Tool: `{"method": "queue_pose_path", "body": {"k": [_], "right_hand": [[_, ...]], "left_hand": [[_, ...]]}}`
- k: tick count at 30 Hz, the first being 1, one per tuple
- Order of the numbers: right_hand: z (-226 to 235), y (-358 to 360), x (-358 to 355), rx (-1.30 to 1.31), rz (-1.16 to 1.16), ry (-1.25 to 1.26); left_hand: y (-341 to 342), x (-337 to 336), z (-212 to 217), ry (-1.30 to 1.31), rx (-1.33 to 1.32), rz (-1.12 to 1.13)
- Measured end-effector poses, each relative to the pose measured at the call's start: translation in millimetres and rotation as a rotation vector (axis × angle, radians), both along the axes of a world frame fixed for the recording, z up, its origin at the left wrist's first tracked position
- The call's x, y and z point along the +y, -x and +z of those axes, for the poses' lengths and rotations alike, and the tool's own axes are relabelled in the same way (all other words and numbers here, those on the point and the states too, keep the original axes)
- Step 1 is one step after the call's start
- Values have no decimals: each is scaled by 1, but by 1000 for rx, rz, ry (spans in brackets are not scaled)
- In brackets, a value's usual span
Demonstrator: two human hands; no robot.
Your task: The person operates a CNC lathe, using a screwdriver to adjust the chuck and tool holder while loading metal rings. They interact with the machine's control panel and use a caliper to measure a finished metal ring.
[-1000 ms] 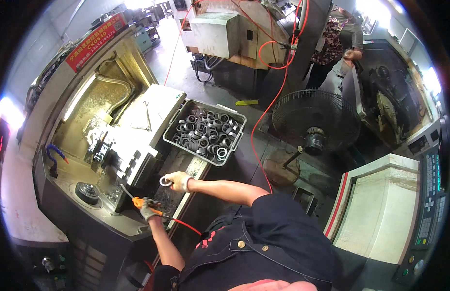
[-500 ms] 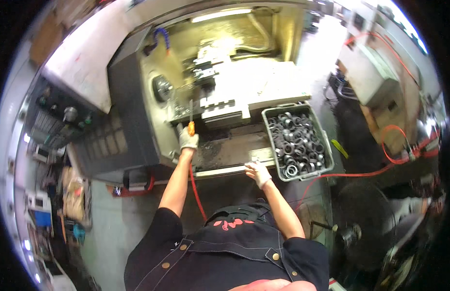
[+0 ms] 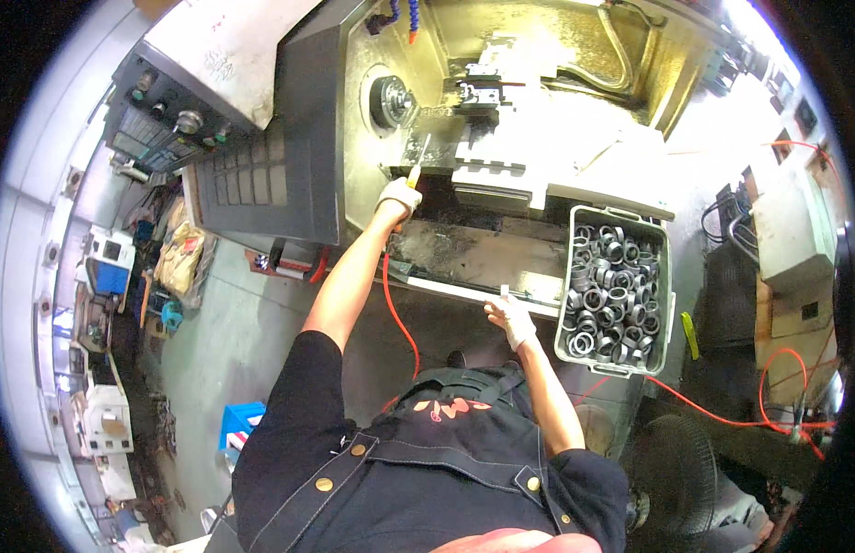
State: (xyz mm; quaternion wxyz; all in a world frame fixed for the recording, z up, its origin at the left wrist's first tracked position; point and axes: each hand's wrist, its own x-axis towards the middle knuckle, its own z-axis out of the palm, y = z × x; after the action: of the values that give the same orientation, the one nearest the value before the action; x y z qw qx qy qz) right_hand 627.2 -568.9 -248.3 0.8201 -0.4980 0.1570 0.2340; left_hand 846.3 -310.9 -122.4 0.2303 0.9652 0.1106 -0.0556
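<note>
In the head view, the gloved left hand (image 3: 399, 195) is wrapping its fingers around an orange-yellow air gun (image 3: 414, 175), whose thin nozzle is pointing away from the body into the lit bay of the machine, below and to the right of the round chuck (image 3: 390, 101). A red hose (image 3: 389, 295) is trailing from that hand toward the body. The gloved right hand (image 3: 512, 320) is hovering by the machine's pale front edge (image 3: 436, 285); a small whitish bit is showing at its fingertips, but whether it is grasping something I cannot tell. Just to its right, a grey bin (image 3: 604, 368) is holding a heap of metal rings (image 3: 582, 344). Handling the gun well is probably calling for a firm but unstrained grip, a steady wrist, the nozzle aiming away from face and sleeves, and the hose hanging slack, clear of edges. The right hand is best staying out of the nozzle's line.
</note>
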Motion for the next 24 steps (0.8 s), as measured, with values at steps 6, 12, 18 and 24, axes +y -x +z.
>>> {"method": "queue_pose_path", "body": {"k": [6,12,18,24], "right_hand": [[15,-30,17,-65,124,-28],[29,-75,71,-207,253,-176],[46,-165,121,-284,144,78],[14,-192,129,-33,60,-237]], "left_hand": [[17,-12,60,-22,401,80],[29,22,19,828,233,233],[62,15,23,352,214,-103],[67,14,-6,524,-169,13]]}}
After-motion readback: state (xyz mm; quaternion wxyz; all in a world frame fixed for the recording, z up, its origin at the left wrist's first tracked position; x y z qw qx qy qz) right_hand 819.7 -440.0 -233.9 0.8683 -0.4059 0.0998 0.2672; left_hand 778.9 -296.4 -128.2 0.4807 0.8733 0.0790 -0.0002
